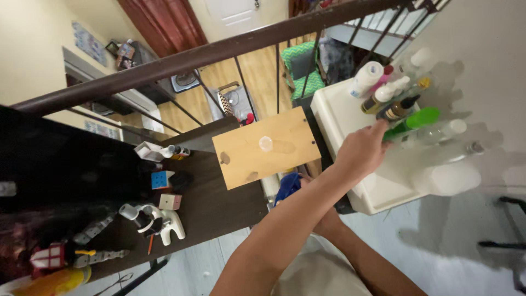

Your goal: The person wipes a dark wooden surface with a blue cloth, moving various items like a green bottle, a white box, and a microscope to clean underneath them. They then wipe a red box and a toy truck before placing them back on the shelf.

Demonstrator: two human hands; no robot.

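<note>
We have our left hand (pixel 361 151) closing its fingers on the green bottle (pixel 412 123) among the bottles on the white cabinet (pixel 378 192) (not yet lifted), while our right hand stays hidden.

A white cabinet top (pixel 350 118) carries clustered bottles (pixel 392 96).

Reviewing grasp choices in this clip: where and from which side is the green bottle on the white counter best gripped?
Probably around its bare green body, coming from the open counter side where the hand already reaches. The bottle is slim enough to wrap, while other bottles crowd it and the wall closes off the far side.
</note>
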